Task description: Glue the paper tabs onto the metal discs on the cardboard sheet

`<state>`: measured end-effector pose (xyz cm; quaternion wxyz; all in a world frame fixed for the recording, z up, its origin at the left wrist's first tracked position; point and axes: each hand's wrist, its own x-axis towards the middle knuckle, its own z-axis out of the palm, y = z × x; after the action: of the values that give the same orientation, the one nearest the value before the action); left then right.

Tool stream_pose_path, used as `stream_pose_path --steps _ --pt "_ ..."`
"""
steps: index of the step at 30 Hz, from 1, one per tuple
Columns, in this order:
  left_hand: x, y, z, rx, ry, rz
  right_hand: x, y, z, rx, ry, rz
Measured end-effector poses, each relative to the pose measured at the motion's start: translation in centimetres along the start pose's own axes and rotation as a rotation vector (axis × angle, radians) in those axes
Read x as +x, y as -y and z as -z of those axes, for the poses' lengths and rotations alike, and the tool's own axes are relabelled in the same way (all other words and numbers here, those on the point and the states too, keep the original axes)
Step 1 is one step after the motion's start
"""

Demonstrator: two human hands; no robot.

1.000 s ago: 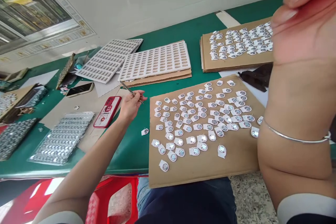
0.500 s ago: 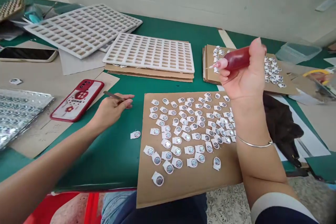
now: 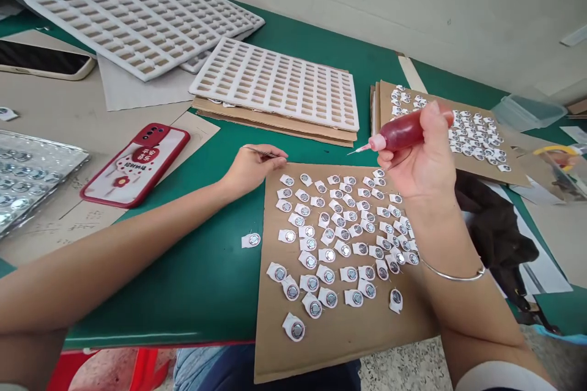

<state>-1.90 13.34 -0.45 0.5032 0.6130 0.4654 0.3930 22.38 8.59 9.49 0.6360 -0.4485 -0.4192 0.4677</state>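
My right hand [image 3: 422,171] is raised over the far right of a cardboard sheet [image 3: 348,345], gripping a dark red squeeze bottle [image 3: 402,131]. The bottle's fine needle tip points left and slightly down, above the sheet's far edge. Tweezers [image 3: 259,151] are pinched in my left hand [image 3: 250,172], by the sheet's far left corner; their tips are hard to see. Many small white tabs with round silver discs [image 3: 342,248] lie spread over the cardboard. One loose tab [image 3: 251,241] rests on the green table just left of it.
White slotted trays [image 3: 275,85] sit on cardboard at the back. Behind my right hand, another cardboard stack [image 3: 509,174] carries more tabs. To the left are a red-edged phone [image 3: 136,165], a dark phone [image 3: 43,60] and a clear pack of discs [image 3: 36,177].
My left hand has moved right with the tweezers, up to the cardboard's corner. My right hand has lowered the red bottle, its tip now nearer the sheet. The view has shifted slightly.
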Motion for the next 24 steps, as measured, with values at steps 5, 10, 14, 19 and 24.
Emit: stream_pose_path --steps 5,10,14,19,24 --pt "-0.4 0.9 -0.2 -0.004 0.058 -0.003 -0.4 -0.6 -0.4 -0.012 -0.008 0.022" --pt "-1.2 0.9 0.5 0.015 0.091 -0.012 -0.4 -0.8 -0.9 -0.014 0.02 -0.004" --pt "-1.6 0.6 1.0 -0.045 0.089 0.029 -0.5 -1.1 -1.4 -0.018 0.031 0.016" --pt "-1.6 1.0 1.2 -0.004 0.038 -0.033 -0.7 -1.5 -2.0 -0.056 0.027 -0.007" --pt "-1.1 1.5 0.7 0.066 0.098 -0.115 -0.7 -1.7 -2.5 -0.103 -0.006 -0.007"
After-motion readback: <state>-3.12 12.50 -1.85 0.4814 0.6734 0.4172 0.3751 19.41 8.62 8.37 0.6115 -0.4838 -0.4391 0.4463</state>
